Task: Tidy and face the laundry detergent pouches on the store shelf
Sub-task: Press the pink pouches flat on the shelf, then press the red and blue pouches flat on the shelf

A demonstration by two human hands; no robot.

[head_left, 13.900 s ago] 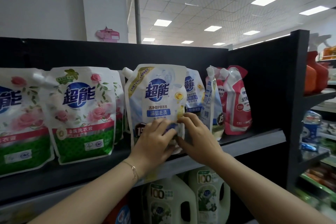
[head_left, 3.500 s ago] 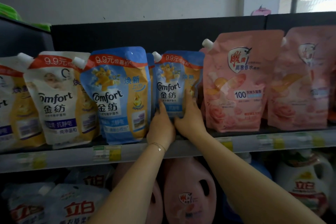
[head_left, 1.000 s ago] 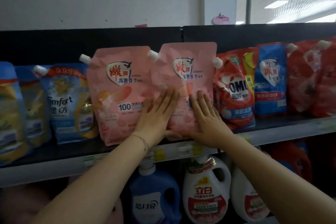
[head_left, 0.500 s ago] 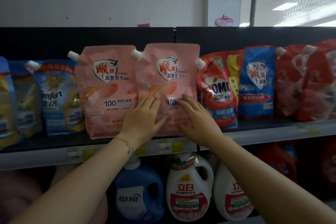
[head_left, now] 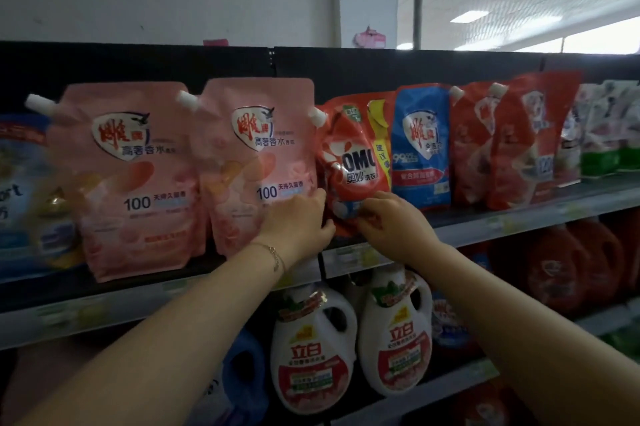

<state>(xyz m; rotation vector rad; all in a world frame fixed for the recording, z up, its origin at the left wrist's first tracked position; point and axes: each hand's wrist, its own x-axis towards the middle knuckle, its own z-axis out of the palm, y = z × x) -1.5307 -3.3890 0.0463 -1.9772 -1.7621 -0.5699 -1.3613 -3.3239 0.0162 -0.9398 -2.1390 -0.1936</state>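
A red OMO pouch point(head_left: 349, 155) stands tilted on the black shelf point(head_left: 485, 221), its spout at the upper left. My left hand point(head_left: 298, 221) grips its lower left edge and my right hand point(head_left: 388, 221) grips its lower right corner. Two pink pouches point(head_left: 138, 176) point(head_left: 256, 155) stand upright to the left, faces forward. A blue pouch point(head_left: 420, 145) stands just right of the OMO pouch, then red pouches point(head_left: 512, 141) leaning together.
White detergent jugs point(head_left: 311, 349) sit on the shelf below my hands, with red jugs point(head_left: 561, 266) to the right and a blue jug point(head_left: 242, 366) lower left. Blue and yellow Comfort pouches point(head_left: 20, 190) stand at the far left. Green and white pouches point(head_left: 609, 138) stand far right.
Both hands have left the second pink pouch and moved right onto the red OMO pouch, now holding its lower corners. The view has shifted right along the shelf.
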